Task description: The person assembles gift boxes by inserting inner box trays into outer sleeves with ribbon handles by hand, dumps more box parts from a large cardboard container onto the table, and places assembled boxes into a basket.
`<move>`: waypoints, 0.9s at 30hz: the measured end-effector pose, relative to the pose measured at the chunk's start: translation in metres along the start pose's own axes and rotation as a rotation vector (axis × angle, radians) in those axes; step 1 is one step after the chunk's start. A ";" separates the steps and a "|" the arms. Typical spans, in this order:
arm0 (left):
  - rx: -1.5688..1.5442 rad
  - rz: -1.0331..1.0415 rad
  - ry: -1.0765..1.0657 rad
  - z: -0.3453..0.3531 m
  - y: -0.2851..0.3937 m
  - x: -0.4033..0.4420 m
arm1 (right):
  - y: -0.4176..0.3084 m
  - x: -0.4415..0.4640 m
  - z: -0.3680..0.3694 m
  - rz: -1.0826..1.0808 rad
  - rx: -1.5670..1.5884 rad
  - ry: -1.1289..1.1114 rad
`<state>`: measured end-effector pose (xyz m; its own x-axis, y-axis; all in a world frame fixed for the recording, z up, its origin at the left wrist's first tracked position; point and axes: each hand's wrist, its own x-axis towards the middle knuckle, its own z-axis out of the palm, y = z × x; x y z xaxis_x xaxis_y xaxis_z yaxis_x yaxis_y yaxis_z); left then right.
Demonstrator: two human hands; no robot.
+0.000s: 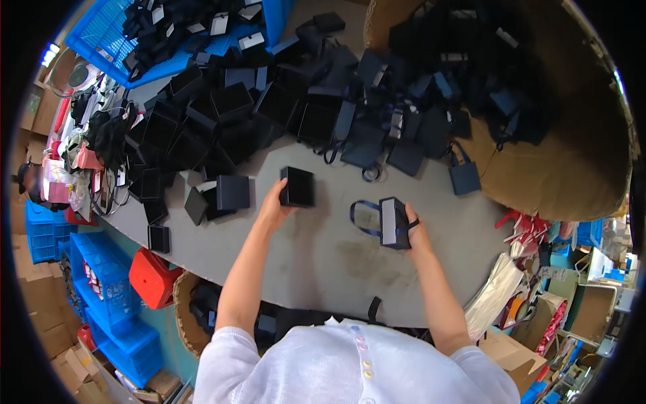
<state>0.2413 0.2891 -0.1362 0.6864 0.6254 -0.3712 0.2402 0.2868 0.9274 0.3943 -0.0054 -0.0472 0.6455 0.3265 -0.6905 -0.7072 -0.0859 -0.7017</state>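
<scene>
Above the grey table, my left hand (274, 205) grips a small black box (297, 187) by its left side. The box's dark hollow side faces up toward the camera. To the right, my right hand (417, 234) is closed round a small dark blue gift bag (396, 236) with a pale panel showing at its top. One ribbon loop of the bag extends left, and another ribbon lies by my fingers. My two hands are apart. Some of my right fingers are hidden behind the bag.
Black open boxes (232, 101) are heaped at the back left, below a blue crate (101, 57) of small boxes. Dark blue bags (363, 145) lie at the back centre. A large cardboard carton (538, 178) holds more at right. A red stool (153, 277) stands left.
</scene>
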 end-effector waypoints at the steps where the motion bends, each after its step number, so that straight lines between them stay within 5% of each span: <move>1: -0.050 -0.071 0.058 -0.008 -0.011 -0.018 | 0.004 0.000 0.000 0.025 0.010 0.000; 5: -0.204 -0.253 0.225 -0.022 -0.025 -0.065 | 0.014 0.011 0.000 0.005 -0.028 -0.016; 7: 0.894 0.535 0.050 -0.007 -0.002 -0.089 | 0.015 0.010 -0.004 -0.146 -0.167 0.000; 8: 0.892 0.536 0.045 0.004 0.014 -0.096 | 0.014 0.005 -0.005 -0.146 -0.167 0.005; 10: 1.286 0.541 -0.476 0.027 0.041 -0.099 | 0.005 -0.005 -0.002 -0.116 -0.155 0.033; 15: 1.127 0.482 -0.536 0.038 0.035 -0.067 | 0.003 -0.016 -0.017 -0.301 -0.318 0.153; 18: 0.688 0.438 -0.322 0.055 0.086 -0.102 | -0.004 -0.029 -0.011 -0.365 -0.421 0.169; 27: 0.802 0.426 -0.481 0.077 0.110 -0.145 | 0.007 -0.040 0.000 -0.259 -0.303 -0.045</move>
<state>0.2214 0.1741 0.0227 0.9819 0.1545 -0.1093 0.1790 -0.5705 0.8015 0.3634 -0.0186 -0.0244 0.7733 0.4139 -0.4803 -0.4012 -0.2671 -0.8762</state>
